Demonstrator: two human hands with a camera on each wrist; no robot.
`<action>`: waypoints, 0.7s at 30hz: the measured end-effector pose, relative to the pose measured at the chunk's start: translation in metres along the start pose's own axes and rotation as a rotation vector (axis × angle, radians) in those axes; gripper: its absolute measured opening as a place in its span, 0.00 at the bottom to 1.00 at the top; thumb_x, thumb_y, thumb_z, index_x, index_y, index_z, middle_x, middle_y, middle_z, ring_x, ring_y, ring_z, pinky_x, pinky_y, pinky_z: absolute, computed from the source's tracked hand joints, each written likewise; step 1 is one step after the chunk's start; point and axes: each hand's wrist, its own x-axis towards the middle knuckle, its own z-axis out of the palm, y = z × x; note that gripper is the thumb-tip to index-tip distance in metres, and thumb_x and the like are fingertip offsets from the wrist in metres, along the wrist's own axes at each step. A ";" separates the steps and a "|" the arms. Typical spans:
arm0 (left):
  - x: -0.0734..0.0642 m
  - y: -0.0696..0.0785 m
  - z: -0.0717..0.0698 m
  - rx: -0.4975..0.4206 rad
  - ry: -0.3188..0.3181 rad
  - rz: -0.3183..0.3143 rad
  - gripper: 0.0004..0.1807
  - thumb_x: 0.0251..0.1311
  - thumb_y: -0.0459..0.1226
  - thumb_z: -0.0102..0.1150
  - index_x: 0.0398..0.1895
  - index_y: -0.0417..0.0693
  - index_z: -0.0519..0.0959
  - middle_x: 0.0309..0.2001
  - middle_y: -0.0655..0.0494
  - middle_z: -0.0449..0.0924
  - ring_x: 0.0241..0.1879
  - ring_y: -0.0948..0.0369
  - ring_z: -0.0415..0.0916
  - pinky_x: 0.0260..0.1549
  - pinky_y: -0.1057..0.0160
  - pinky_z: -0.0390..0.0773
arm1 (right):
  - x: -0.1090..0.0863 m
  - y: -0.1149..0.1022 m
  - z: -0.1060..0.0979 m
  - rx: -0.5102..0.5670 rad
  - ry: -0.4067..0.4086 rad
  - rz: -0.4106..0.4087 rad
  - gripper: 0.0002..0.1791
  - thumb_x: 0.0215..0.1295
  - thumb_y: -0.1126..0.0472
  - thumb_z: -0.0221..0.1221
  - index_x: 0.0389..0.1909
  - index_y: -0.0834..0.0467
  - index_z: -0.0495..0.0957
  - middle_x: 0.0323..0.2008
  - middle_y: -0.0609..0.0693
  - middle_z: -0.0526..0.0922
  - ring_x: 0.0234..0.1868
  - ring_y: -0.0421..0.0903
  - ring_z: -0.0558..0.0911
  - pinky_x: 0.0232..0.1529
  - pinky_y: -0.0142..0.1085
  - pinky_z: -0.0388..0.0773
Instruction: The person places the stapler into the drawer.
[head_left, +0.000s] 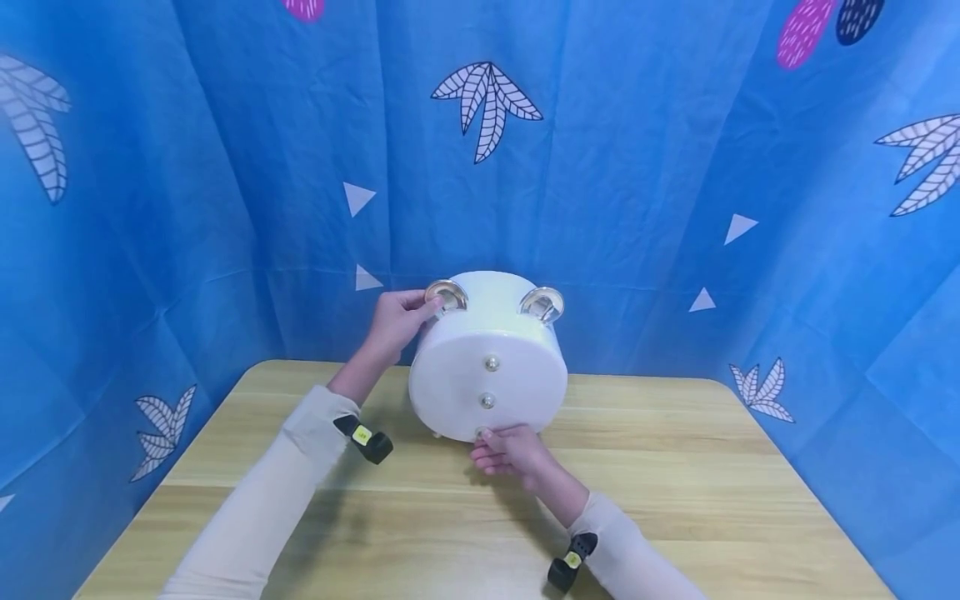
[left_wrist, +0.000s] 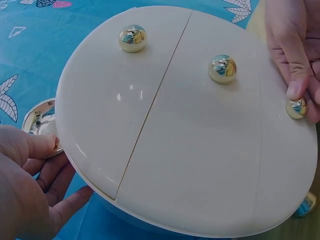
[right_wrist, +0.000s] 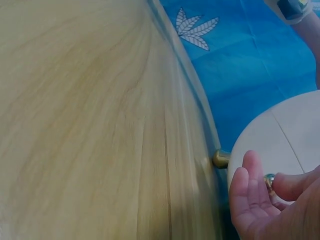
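Note:
A glossy white rounded box (head_left: 450,383) stands on gold feet, its oval front split by seams into panels with gold knobs down the middle. Two gold ear-shaped rings stick up from its top. My left hand (head_left: 396,321) holds the left ring (head_left: 447,293) between thumb and fingers; the right ring (head_left: 543,305) is untouched. At the bottom of the front, my right hand (head_left: 516,452) pinches the lowest knob (left_wrist: 297,107), thumb on top. The middle knob (left_wrist: 222,69) and the upper knob (left_wrist: 132,38) are free. All panels look flush with the front.
The box is near the back edge of a light wooden table (head_left: 645,467). Blue patterned curtain (head_left: 630,167) hangs close behind and at both sides. One gold foot (right_wrist: 220,159) shows beside the right hand. Each wrist wears a black strap with a small camera.

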 end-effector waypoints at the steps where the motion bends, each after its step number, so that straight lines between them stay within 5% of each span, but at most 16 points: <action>1: 0.000 0.000 0.001 0.002 0.000 0.003 0.18 0.70 0.45 0.63 0.53 0.42 0.86 0.40 0.47 0.84 0.42 0.57 0.73 0.41 0.61 0.79 | 0.000 0.000 -0.001 0.000 0.001 -0.001 0.18 0.77 0.63 0.52 0.55 0.77 0.75 0.33 0.52 0.90 0.29 0.39 0.86 0.36 0.32 0.85; 8: -0.001 -0.003 0.004 -0.006 0.000 0.034 0.21 0.68 0.46 0.64 0.58 0.45 0.83 0.46 0.48 0.84 0.46 0.57 0.76 0.45 0.61 0.82 | 0.001 -0.001 -0.003 -0.033 0.011 -0.005 0.20 0.77 0.62 0.53 0.54 0.78 0.75 0.33 0.58 0.89 0.28 0.40 0.86 0.36 0.33 0.85; 12: -0.010 -0.008 0.005 0.016 0.043 0.141 0.28 0.67 0.49 0.64 0.68 0.49 0.76 0.57 0.46 0.81 0.57 0.53 0.76 0.58 0.52 0.80 | -0.003 -0.010 -0.008 -0.186 0.018 -0.051 0.20 0.76 0.60 0.56 0.51 0.76 0.79 0.36 0.67 0.88 0.28 0.44 0.87 0.40 0.42 0.88; 18: -0.050 -0.024 0.015 0.073 0.297 0.389 0.27 0.61 0.42 0.67 0.64 0.49 0.74 0.59 0.46 0.68 0.60 0.50 0.68 0.60 0.45 0.73 | -0.018 -0.034 -0.025 -0.500 0.109 -0.318 0.16 0.73 0.58 0.60 0.44 0.68 0.86 0.34 0.65 0.88 0.33 0.57 0.88 0.38 0.43 0.87; 21: -0.075 -0.039 0.022 0.137 0.316 0.516 0.24 0.57 0.36 0.69 0.57 0.44 0.75 0.57 0.46 0.67 0.56 0.52 0.68 0.56 0.47 0.74 | -0.029 -0.043 -0.033 -0.636 0.188 -0.508 0.13 0.72 0.57 0.62 0.45 0.63 0.87 0.37 0.55 0.89 0.37 0.50 0.88 0.39 0.35 0.85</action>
